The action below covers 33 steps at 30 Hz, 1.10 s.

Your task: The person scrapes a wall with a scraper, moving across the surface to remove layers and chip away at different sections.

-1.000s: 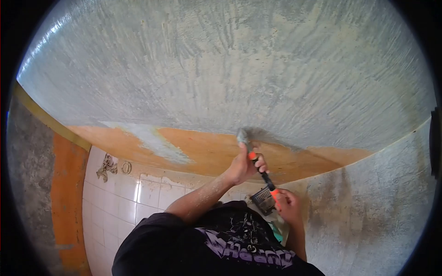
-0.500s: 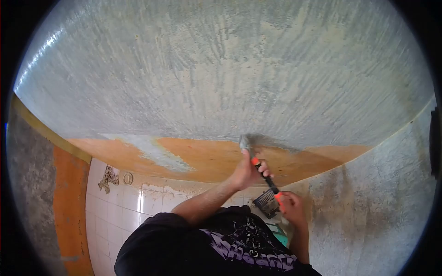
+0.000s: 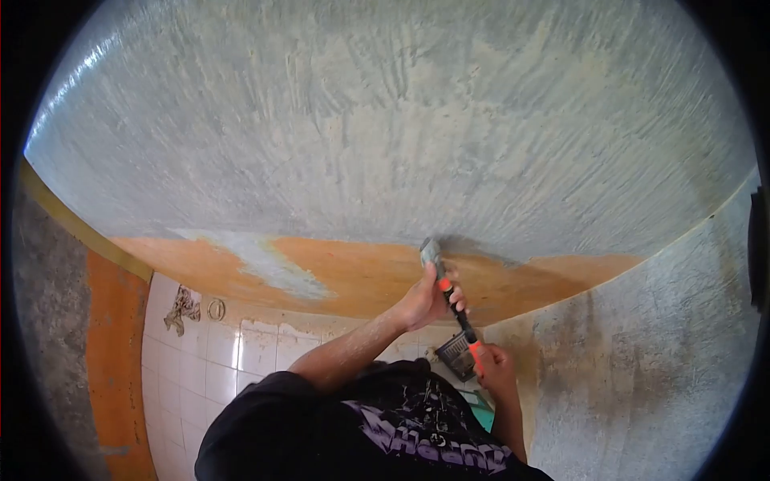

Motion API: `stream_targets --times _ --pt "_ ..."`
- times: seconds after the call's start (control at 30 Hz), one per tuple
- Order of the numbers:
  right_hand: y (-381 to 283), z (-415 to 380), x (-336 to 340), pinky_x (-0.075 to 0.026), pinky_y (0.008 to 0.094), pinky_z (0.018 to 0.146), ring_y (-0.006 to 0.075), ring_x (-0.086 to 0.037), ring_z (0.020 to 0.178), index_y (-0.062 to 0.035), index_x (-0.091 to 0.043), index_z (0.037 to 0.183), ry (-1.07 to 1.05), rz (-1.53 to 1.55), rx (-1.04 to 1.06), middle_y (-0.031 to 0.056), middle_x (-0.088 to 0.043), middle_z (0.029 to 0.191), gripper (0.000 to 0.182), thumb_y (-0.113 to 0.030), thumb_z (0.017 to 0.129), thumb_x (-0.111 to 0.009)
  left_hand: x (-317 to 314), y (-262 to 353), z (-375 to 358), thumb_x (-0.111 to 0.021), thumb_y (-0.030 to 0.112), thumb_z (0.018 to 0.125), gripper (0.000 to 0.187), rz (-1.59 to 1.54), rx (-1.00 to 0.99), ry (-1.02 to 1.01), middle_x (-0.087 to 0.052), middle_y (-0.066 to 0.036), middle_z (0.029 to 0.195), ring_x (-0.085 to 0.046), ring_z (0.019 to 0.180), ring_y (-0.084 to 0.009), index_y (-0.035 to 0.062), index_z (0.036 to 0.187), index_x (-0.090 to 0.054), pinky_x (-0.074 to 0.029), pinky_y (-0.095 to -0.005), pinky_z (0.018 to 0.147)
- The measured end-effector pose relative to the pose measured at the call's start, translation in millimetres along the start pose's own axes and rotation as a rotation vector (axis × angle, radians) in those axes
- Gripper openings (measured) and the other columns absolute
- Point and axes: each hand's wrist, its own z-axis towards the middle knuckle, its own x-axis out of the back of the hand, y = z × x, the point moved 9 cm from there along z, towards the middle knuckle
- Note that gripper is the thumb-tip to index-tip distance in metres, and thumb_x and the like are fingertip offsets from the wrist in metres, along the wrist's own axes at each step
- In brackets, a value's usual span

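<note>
A long-handled scraper (image 3: 431, 253) with a grey head and a black and orange-red handle is held in both hands. Just below its head, my left hand (image 3: 425, 301) wraps the upper handle, thumb along the top. My right hand (image 3: 496, 370) grips the lower orange-red end. The head lies against the wall where the rough grey surface (image 3: 417, 160) meets a band of orange paint (image 3: 361, 266). A pale streak (image 3: 265, 263) cuts through the orange on the left.
Below the wall is a white tiled floor (image 3: 186, 361) with a crumpled cloth (image 3: 184, 309) and a small ring (image 3: 216, 309). A dark slotted tray (image 3: 457, 355) and a green object (image 3: 482, 412) are near my right arm. A stained grey wall (image 3: 618, 377) rises on the right.
My right hand and the handle's lower end have swung slightly left and down, so the scraper stands a bit steeper. Its head stays near the paint edge. The whole view has shifted slightly.
</note>
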Motion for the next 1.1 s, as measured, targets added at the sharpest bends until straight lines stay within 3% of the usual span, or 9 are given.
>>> stream_targets --times 0.13,0.27,0.4,0.5,0.6,0.77,0.87,1.0,1.1 --pt "-11 0 32 -0.031 0.023 0.037 0.0051 -0.043 0.042 -0.0034 -0.064 0.091 0.053 0.054 -0.018 -0.0013 -0.051 0.056 0.026 -0.029 0.096 -0.062 -9 -6 13 -0.026 0.075 0.089 0.064 -0.02 -0.024 0.03 -0.047 -0.002 0.081 -0.053 0.088 -0.024 0.018 0.112 -0.042 -0.043 -0.0528 0.095" --pt "-31 4 7 -0.03 0.0238 0.038 0.0043 -0.042 0.043 -0.0009 -0.067 0.092 -0.034 -0.024 0.04 -0.002 -0.052 0.057 0.025 -0.026 0.094 -0.066 -4 8 6 -0.027 0.075 0.089 0.064 0.015 -0.049 0.001 -0.046 -0.002 0.08 -0.053 0.087 -0.0235 0.017 0.11 -0.042 -0.043 -0.0532 0.095" --pt "-11 2 21 -0.032 0.0232 0.039 0.0044 -0.043 0.044 -0.0006 -0.067 0.089 0.073 0.043 0.033 -0.0019 -0.052 0.056 0.03 -0.03 0.093 -0.069 -12 -2 8 -0.029 0.075 0.088 0.063 -0.014 -0.013 0.043 -0.045 -0.001 0.08 -0.053 0.087 -0.0229 0.0172 0.109 -0.043 -0.043 -0.0544 0.095" --pt "-30 2 30 -0.029 0.0229 0.035 0.0058 -0.039 0.037 -0.0005 -0.064 0.089 0.021 -0.03 -0.012 0.0006 -0.051 0.054 0.025 -0.025 0.095 -0.064 -3 0 17 -0.03 0.074 0.089 0.062 -0.054 -0.07 0.008 -0.045 -0.002 0.079 -0.053 0.086 -0.0234 0.0174 0.109 -0.043 -0.043 -0.0554 0.094" --pt "-53 8 -4 -0.031 0.0226 0.04 0.0043 -0.044 0.044 -0.0002 -0.066 0.087 -0.05 -0.038 0.034 -0.0017 -0.053 0.058 0.028 -0.027 0.093 -0.068 -1 16 2 -0.03 0.074 0.089 0.062 -0.043 -0.116 -0.009 -0.045 -0.002 0.079 -0.053 0.086 -0.0237 0.0174 0.11 -0.043 -0.044 -0.0555 0.093" --pt "-34 2 16 -0.031 0.0226 0.04 0.0043 -0.044 0.045 0.0 -0.067 0.088 0.008 0.03 0.07 -0.002 -0.053 0.058 0.026 -0.025 0.093 -0.067 -7 9 6 -0.026 0.076 0.088 0.065 0.001 -0.076 0.014 -0.044 -0.002 0.079 -0.052 0.086 -0.0231 0.0175 0.111 -0.042 -0.044 -0.0557 0.093" --pt "-38 4 11 -0.031 0.0229 0.041 0.0045 -0.044 0.045 -0.0004 -0.066 0.087 0.0 0.006 0.047 -0.002 -0.053 0.059 0.024 -0.024 0.093 -0.068 -6 -3 13 -0.023 0.073 0.091 0.064 -0.024 -0.006 0.046 -0.043 -0.002 0.079 -0.052 0.084 -0.0232 0.016 0.113 -0.039 -0.044 -0.0506 0.092" --pt "-33 12 -14 -0.032 0.0232 0.041 0.0048 -0.044 0.045 -0.0012 -0.066 0.086 0.003 -0.048 0.101 -0.0022 -0.052 0.057 0.024 -0.024 0.093 -0.068 1 28 -14 -0.022 0.078 0.087 0.068 0.052 -0.083 -0.001 -0.042 -0.001 0.077 -0.052 0.084 -0.0235 0.0182 0.117 -0.037 -0.043 -0.0573 0.095" --pt "-18 9 3 -0.031 0.0232 0.037 0.0055 -0.042 0.042 -0.0025 -0.064 0.087 0.033 0.003 0.063 -0.0013 -0.051 0.056 0.023 -0.024 0.094 -0.065 0 16 -5 -0.024 0.076 0.088 0.067 -0.013 -0.049 0.027 -0.043 -0.002 0.078 -0.052 0.086 -0.024 0.0168 0.114 -0.039 -0.043 -0.0554 0.095"
